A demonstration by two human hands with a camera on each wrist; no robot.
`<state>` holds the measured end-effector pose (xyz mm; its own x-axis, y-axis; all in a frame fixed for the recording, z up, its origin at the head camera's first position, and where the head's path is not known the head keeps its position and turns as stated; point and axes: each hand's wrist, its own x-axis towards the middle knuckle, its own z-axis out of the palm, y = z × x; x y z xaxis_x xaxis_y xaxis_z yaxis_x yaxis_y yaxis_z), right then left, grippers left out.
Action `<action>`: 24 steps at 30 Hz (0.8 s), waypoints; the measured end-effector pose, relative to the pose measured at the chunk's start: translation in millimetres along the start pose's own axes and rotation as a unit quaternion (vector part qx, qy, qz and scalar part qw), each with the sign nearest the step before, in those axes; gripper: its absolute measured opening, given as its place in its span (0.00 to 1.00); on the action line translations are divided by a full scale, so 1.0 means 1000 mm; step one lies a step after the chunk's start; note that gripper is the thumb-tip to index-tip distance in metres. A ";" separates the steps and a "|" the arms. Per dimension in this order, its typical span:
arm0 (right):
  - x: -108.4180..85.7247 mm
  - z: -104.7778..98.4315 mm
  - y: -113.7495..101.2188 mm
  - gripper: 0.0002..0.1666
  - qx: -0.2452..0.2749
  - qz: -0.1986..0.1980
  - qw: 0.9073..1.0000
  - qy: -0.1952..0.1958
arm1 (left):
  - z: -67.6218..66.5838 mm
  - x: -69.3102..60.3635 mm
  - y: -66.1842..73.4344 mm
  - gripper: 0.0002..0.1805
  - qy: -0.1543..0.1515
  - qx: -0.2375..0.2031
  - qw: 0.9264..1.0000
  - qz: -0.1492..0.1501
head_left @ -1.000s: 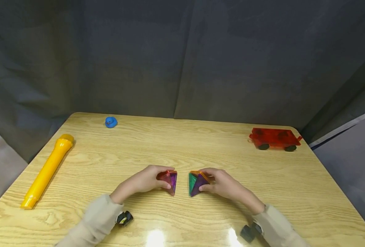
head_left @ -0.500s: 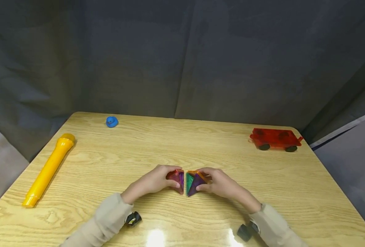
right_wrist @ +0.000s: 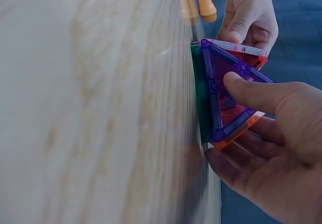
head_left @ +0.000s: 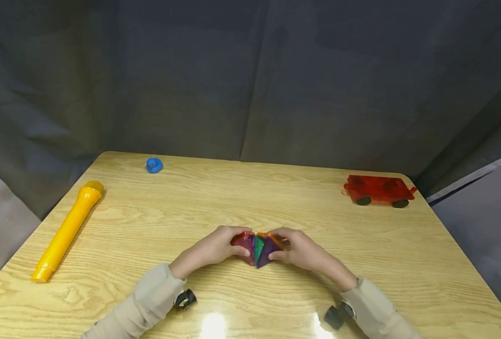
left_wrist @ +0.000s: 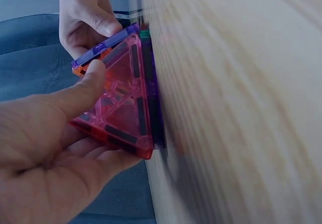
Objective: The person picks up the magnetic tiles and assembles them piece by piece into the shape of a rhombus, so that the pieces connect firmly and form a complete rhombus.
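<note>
Two pyramid-like groups of translucent triangular magnetic tiles meet edge to edge at the middle of the table. My left hand grips the left group, made of pink-red tiles and a purple one, thumb on the near face and fingers behind. On the other side, my right hand pinches the right group, whose purple tile faces me beside a green tile and an orange one. The thumb presses the purple face while the fingers curl round the orange side. The far faces of both groups are hidden.
A yellow toy microphone lies along the left side of the wooden table. A blue rubber duck sits near the back left edge. At the back right stands a red wheeled toy wagon. Dark curtain hangs behind the table.
My left hand has carried the pink-red and purple tiles to the right, closing the gap to the green, orange and purple group. The right hand has shifted only slightly left.
</note>
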<state>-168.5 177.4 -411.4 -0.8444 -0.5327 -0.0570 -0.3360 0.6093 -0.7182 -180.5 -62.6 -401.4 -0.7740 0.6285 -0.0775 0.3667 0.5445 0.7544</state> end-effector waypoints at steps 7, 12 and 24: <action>0.001 -0.001 0.000 0.29 0.001 -0.007 1.000 0.001 | -0.001 -0.002 0.001 0.30 -0.008 -0.002 1.000 -0.005; 0.001 0.000 -0.001 0.28 -0.005 -0.020 1.000 0.003 | 0.000 -0.004 0.000 0.31 -0.012 -0.009 1.000 0.004; 0.009 0.000 -0.012 0.25 -0.001 -0.064 0.998 0.009 | 0.001 -0.003 0.000 0.32 -0.007 -0.007 1.000 0.011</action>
<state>-171.8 165.6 -403.0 -0.8012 -0.5965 0.0477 -0.4432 0.5378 -0.7172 -177.5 -64.0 -401.5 -0.7584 0.6479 -0.0709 0.3755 0.5233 0.7650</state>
